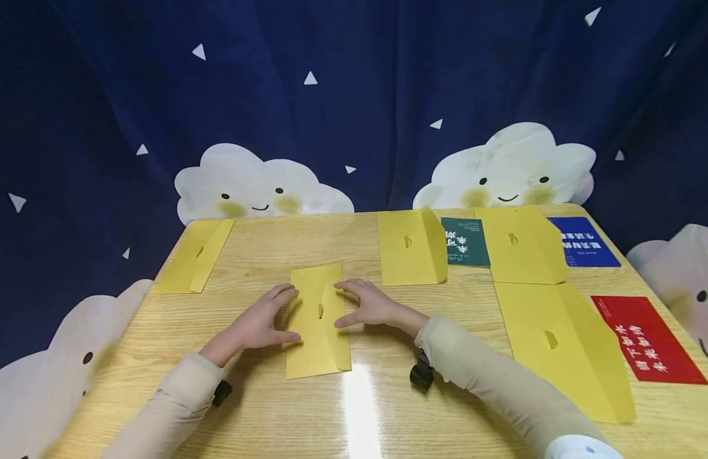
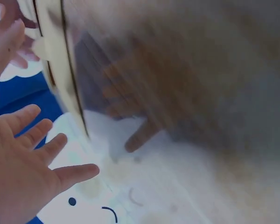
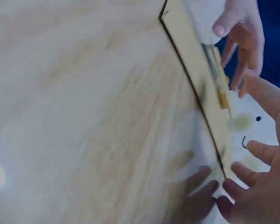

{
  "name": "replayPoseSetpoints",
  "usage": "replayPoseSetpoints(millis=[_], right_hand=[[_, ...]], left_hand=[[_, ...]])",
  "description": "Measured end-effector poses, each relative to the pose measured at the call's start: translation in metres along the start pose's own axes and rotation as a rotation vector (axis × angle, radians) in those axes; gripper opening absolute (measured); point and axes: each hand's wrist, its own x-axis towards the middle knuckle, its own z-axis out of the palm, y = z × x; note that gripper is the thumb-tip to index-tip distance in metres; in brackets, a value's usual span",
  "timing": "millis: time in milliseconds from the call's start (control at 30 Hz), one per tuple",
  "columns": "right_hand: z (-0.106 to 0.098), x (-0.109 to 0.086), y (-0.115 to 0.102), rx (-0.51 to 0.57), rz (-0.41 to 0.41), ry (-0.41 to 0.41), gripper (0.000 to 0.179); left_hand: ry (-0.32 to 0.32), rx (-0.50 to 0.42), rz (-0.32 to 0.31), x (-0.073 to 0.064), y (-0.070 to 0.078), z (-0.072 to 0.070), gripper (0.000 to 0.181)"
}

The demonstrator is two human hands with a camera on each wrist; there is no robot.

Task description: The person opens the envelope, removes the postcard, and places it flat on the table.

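A closed yellow envelope [image 1: 308, 325] with a small slot near its middle lies upright on the wooden table, between my two hands. My left hand [image 1: 265, 322] is at its left edge, fingers apart and fingertips over the paper. At the right edge is my right hand [image 1: 374, 306], thumb and fingers spread, fingertips right at the flap side. Neither hand grips anything. In the left wrist view the left palm [image 2: 23, 163] faces the envelope's thin edge [image 2: 60, 56]; the right wrist view has the right fingers [image 3: 259, 151] loosely spread beside it.
Another closed yellow envelope [image 1: 187, 258] lies at the far left. Three yellow envelopes with flaps out, one at back centre [image 1: 402, 255], one at back right [image 1: 520, 248], one at front right [image 1: 560, 357], lie beside green [image 1: 469, 248], blue [image 1: 589, 245] and red [image 1: 652, 344] cards.
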Motion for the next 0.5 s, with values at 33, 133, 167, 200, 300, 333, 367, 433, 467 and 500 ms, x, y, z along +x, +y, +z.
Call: replayPoseSetpoints(millis=[33,133,167,200,300,333,367,433,467,500], right_hand=[[0.000,0.003,0.001,-0.015,0.012,-0.003,0.084],[0.001,0.011,0.002,-0.100,0.043,-0.023,0.090],[0.002,0.012,0.002,-0.138,0.050,-0.037,0.091],[0.002,0.014,0.002,-0.173,0.052,-0.054,0.092],[0.005,0.015,0.003,-0.271,0.058,-0.108,0.094],[0.006,0.015,0.003,-0.300,0.056,-0.118,0.095],[0.007,0.014,0.002,-0.326,0.053,-0.125,0.095],[0.009,0.012,0.001,-0.366,0.052,-0.127,0.095],[0.011,0.010,0.001,-0.379,0.052,-0.125,0.095],[0.011,0.008,0.000,-0.384,0.055,-0.121,0.095]], left_hand=[[-0.024,0.004,0.003,0.004,-0.003,0.000,0.088],[-0.106,0.023,0.000,0.014,-0.011,0.000,0.097],[-0.138,0.032,-0.005,0.016,-0.013,0.000,0.099],[-0.166,0.037,-0.010,0.018,-0.014,0.000,0.100],[-0.242,0.037,-0.038,0.020,-0.016,0.000,0.101],[-0.256,0.039,-0.043,0.020,-0.016,0.000,0.100],[-0.267,0.041,-0.046,0.020,-0.016,0.000,0.100],[-0.275,0.044,-0.056,0.019,-0.015,0.002,0.099],[-0.276,0.052,-0.058,0.019,-0.014,0.002,0.098],[-0.275,0.059,-0.057,0.018,-0.013,0.003,0.098]])
